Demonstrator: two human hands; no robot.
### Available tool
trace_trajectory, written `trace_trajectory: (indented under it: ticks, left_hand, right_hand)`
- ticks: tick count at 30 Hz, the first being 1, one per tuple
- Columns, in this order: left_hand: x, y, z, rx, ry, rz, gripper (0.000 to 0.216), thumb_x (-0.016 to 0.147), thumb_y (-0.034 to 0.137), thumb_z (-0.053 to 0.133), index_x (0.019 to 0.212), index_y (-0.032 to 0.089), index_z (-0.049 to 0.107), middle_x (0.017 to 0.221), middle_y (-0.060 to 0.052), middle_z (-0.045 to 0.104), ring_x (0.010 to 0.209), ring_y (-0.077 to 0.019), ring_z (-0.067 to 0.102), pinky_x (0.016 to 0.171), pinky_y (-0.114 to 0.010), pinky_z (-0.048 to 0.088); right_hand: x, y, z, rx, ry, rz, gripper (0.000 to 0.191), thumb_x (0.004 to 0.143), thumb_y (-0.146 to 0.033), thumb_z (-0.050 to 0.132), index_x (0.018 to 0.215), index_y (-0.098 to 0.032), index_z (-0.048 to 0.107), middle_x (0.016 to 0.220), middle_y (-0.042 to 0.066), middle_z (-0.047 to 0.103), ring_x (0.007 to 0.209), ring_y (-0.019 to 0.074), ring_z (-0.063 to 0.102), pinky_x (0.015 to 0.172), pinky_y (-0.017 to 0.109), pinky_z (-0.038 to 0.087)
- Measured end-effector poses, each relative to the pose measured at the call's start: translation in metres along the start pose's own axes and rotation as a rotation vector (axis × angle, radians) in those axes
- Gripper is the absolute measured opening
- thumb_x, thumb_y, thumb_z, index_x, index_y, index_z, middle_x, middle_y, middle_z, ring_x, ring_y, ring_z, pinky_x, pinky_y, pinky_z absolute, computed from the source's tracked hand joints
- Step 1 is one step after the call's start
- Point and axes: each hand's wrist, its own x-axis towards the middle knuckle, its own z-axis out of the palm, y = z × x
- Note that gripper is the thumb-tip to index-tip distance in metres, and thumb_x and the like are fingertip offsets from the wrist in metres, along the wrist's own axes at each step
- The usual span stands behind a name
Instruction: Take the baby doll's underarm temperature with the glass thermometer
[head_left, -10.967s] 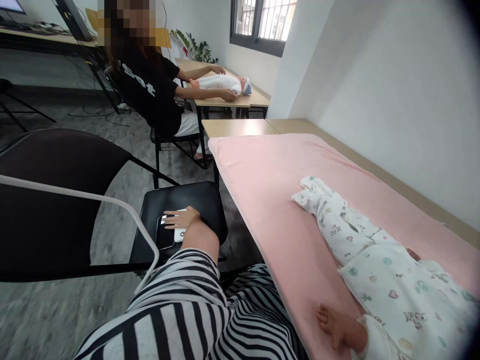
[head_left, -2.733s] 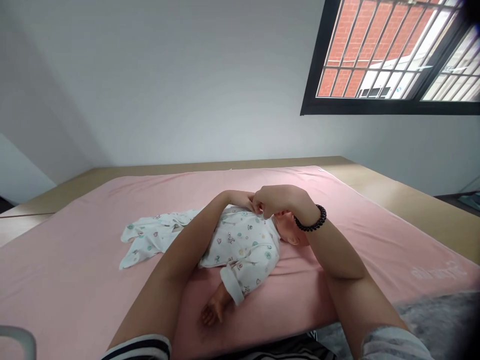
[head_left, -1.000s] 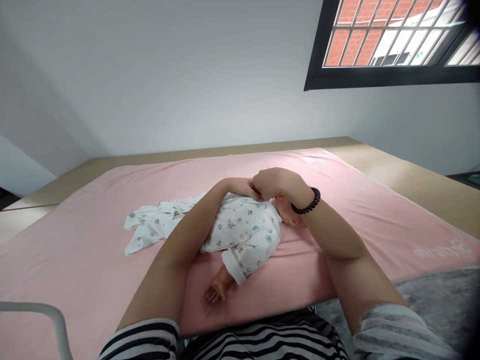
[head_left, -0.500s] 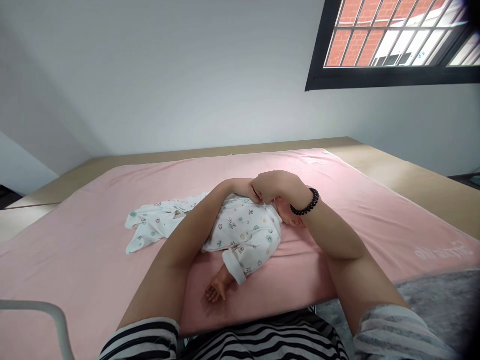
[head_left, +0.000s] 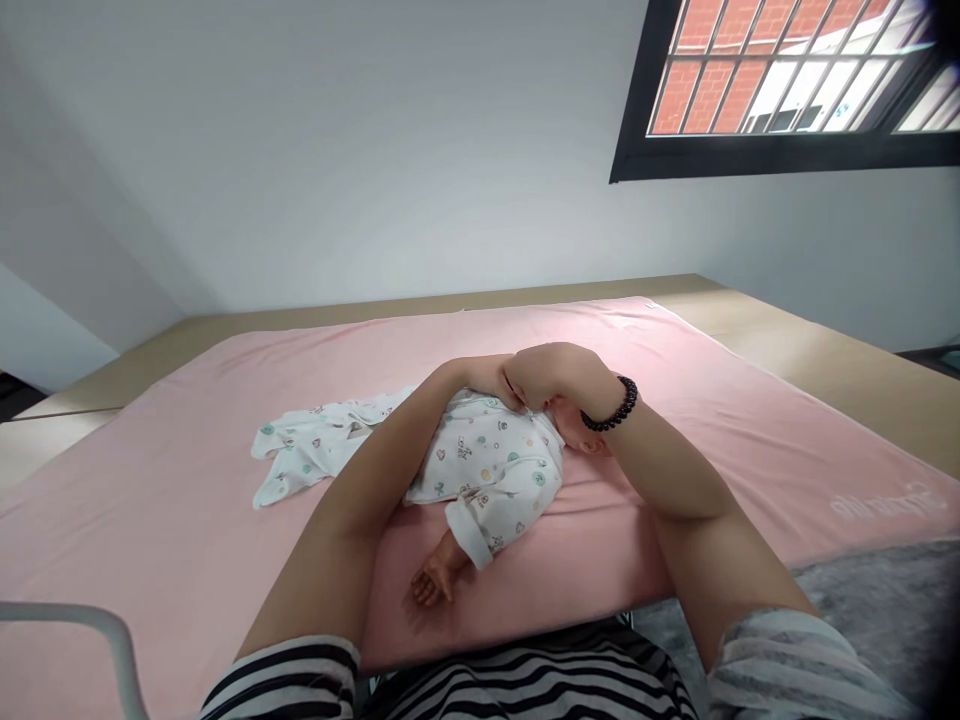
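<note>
A baby doll (head_left: 433, 580) lies on its back on the pink towel, its head to the right and mostly behind my right wrist. It wears a white printed baby romper (head_left: 469, 455), whose legs stretch out flat to the left. My left hand (head_left: 495, 375) is bent over the upper chest, fingers curled at the romper's neckline. Meeting it there, my right hand (head_left: 551, 372) has its fingers closed at the collar. The backs of my hands cover most of the fingertips. One doll arm extends toward me, palm up.
The pink towel (head_left: 187, 500) covers much of a wooden table (head_left: 795, 350). A pale curved rail (head_left: 90, 612) stands at the lower left. Behind the table is a white wall (head_left: 375, 150) with a dark-framed barred window (head_left: 750, 155). Grey fabric (head_left: 885, 590) shows at the lower right.
Both hands remain at the doll's neckline, with only a very slight shift of the fingers. The doll and romper stay in place.
</note>
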Motion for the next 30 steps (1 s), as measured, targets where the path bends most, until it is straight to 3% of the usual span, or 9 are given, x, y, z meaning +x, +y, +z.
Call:
trace_trajectory:
  ticks: [4,12,18,22,30]
  left_hand:
    - [0.0,-0.002,0.002,-0.051,0.03,-0.029,0.017,0.06,0.012,0.076,0.069,0.022,0.067,0.086,0.003,0.076,0.1,-0.0248,0.065,0.091,-0.03,0.051]
    - [0.001,-0.009,0.002,-0.101,-0.001,-0.06,0.016,0.058,0.016,0.078,0.065,0.021,0.064,0.073,0.002,0.071,0.093,-0.0243,0.066,0.083,-0.029,0.052]
    - [0.0,-0.003,0.003,-0.126,-0.023,0.025,0.023,0.059,0.022,0.078,0.079,0.018,0.068,0.08,-0.001,0.069,0.081,-0.0208,0.064,0.073,-0.031,0.05]
    - [-0.002,0.005,0.003,-0.115,-0.064,0.07,0.02,0.064,0.023,0.077,0.08,0.018,0.066,0.077,0.001,0.064,0.073,-0.0163,0.059,0.067,-0.028,0.046]
    - [-0.005,0.013,0.0,-0.036,-0.195,0.055,0.021,0.072,0.028,0.074,0.089,0.018,0.067,0.077,0.001,0.06,0.069,-0.013,0.051,0.063,-0.026,0.04]
  right_hand:
    - [-0.005,-0.015,-0.007,-0.107,-0.05,0.092,0.005,0.068,-0.008,0.067,0.068,-0.013,0.066,0.063,0.005,0.06,0.059,0.0174,0.055,0.061,0.031,0.04]
    - [-0.02,-0.023,-0.017,-0.135,-0.085,0.132,0.019,0.071,-0.008,0.063,0.088,-0.014,0.069,0.077,0.005,0.066,0.06,0.0163,0.055,0.058,0.031,0.041]
    - [-0.032,-0.021,-0.022,-0.098,-0.054,0.142,0.005,0.077,-0.02,0.065,0.079,-0.015,0.064,0.065,0.002,0.059,0.051,0.014,0.052,0.054,0.03,0.04]
    - [-0.04,-0.014,-0.025,-0.039,0.006,0.164,0.02,0.08,-0.034,0.067,0.072,-0.016,0.062,0.062,0.003,0.061,0.047,0.0144,0.053,0.052,0.029,0.038]
    - [-0.054,0.006,-0.031,-0.056,0.097,0.17,0.02,0.08,-0.038,0.066,0.073,-0.02,0.066,0.072,0.004,0.069,0.059,0.0163,0.059,0.052,0.028,0.037]
